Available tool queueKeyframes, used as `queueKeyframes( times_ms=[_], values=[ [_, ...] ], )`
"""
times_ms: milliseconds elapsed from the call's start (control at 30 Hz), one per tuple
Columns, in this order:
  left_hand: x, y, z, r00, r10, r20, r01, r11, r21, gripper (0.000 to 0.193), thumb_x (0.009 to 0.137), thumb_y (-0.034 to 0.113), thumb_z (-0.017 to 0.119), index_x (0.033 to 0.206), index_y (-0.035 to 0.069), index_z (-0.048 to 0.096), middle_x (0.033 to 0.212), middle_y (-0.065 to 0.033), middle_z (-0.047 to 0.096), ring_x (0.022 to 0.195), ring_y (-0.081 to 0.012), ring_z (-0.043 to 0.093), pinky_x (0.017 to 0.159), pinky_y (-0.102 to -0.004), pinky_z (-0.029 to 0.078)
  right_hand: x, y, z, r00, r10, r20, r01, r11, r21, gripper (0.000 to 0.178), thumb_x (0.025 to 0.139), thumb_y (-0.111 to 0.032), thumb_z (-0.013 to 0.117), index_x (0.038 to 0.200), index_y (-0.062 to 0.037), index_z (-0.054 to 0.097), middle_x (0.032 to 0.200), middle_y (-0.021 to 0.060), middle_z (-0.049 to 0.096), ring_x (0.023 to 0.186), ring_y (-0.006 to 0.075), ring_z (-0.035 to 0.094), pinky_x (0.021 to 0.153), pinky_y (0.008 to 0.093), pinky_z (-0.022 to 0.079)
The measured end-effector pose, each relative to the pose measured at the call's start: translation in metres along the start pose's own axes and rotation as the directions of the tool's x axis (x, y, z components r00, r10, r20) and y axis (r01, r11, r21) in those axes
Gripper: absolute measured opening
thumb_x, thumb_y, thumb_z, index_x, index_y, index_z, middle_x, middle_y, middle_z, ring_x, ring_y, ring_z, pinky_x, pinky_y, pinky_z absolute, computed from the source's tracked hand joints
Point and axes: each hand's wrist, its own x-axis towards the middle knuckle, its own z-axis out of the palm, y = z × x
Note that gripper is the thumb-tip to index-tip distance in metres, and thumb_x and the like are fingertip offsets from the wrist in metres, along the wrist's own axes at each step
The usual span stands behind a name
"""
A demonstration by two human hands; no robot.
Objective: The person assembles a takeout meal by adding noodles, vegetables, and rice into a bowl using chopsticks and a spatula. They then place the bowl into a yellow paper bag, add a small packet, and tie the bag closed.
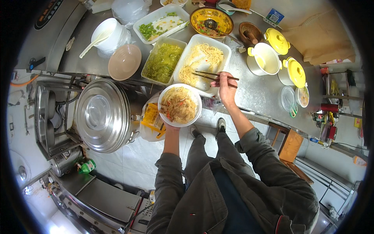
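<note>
My left hand (172,126) is wrapped under a white bowl (199,104), its fingers mostly hidden. Pale noodles or shreds with brown meat and red bits (179,105) fill that bowl, which is in front of the counter edge. Dark chopsticks (208,73) are pinched in my right hand (228,87). Their tips reach over the noodles (202,58) in a white rectangular tub (227,52). Left of this tub stands another tub of chopped yellow-green vegetables (163,60).
On the steel counter (243,95) are a beige bowl (124,62), a tub with chopped greens (148,31), a patterned bowl with a ladle (198,25), a wooden mortar (249,33) and white pots with yellow lids (297,72). A large lidded steel pot (103,136) stands below left.
</note>
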Motion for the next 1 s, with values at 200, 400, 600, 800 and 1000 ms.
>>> queueKeyframes(
  times_ms=[200, 400, 600, 800, 1000],
  values=[
    [-0.007, -0.001, 0.0, 1.0, 0.011, 0.009, -0.011, 1.0, -0.015, 0.076, 0.094, 0.066, 0.043, 0.149, 0.014, 0.042, 0.151, -0.0137, 0.044, 0.134, -0.0367, 0.046, 0.108, -0.0564, 0.043, -0.013, -0.034, -0.013, 0.995, 0.026, 0.092, -0.02, 0.998, -0.061, 0.031, 0.105, -0.026, 0.051, 0.114, 0.0023, 0.062, 0.096, 0.0118, 0.063, 0.068, 0.0188, 0.068, 0.059, 0.0307, 0.059],
    [-0.007, -0.004, 0.006, 0.998, -0.033, 0.052, 0.035, 0.999, -0.036, 0.075, 0.095, 0.065, 0.042, 0.148, 0.014, 0.043, 0.15, -0.0137, 0.045, 0.135, -0.0368, 0.046, 0.108, -0.0566, 0.043, -0.001, -0.008, -0.005, 0.972, 0.185, 0.147, -0.185, 0.983, -0.014, 0.037, 0.106, -0.028, 0.049, 0.126, 0.0019, 0.057, 0.112, 0.0118, 0.059, 0.066, 0.0186, 0.067, 0.058, 0.029, 0.058],
    [-0.004, 0.003, -0.004, 0.999, -0.014, -0.044, 0.01, 0.996, -0.092, 0.079, 0.091, 0.07, 0.047, 0.149, 0.017, 0.043, 0.152, -0.0136, 0.043, 0.136, -0.039, 0.044, 0.108, -0.0612, 0.041, 0.004, 0.022, 0.017, 0.99, 0.116, -0.077, -0.107, 0.989, 0.106, 0.032, 0.105, -0.027, 0.05, 0.105, 0.004, 0.06, 0.086, 0.0132, 0.063, 0.063, 0.0219, 0.068, 0.057, 0.0322, 0.059],
    [-0.005, 0.002, 0.005, 1.0, -0.007, -0.002, 0.007, 0.999, -0.039, 0.075, 0.093, 0.068, 0.044, 0.148, 0.017, 0.044, 0.152, -0.0135, 0.043, 0.136, -0.0384, 0.043, 0.109, -0.0596, 0.041, 0.014, 0.023, 0.021, 0.956, 0.216, -0.2, -0.162, 0.954, 0.254, 0.028, 0.104, -0.022, 0.051, 0.096, 0.0034, 0.059, 0.076, 0.0141, 0.064, 0.055, 0.0233, 0.065, 0.05, 0.0325, 0.057],
    [-0.003, 0.004, 0.01, 1.0, 0.008, 0.002, -0.007, 0.999, -0.053, 0.075, 0.094, 0.068, 0.042, 0.148, 0.016, 0.044, 0.152, -0.0142, 0.043, 0.137, -0.0394, 0.043, 0.109, -0.0598, 0.04, 0.014, 0.013, 0.012, 0.942, 0.27, -0.197, -0.207, 0.934, 0.29, 0.025, 0.101, -0.019, 0.05, 0.098, 0.0046, 0.056, 0.078, 0.0161, 0.063, 0.057, 0.0246, 0.065, 0.052, 0.032, 0.057]
  ],
)
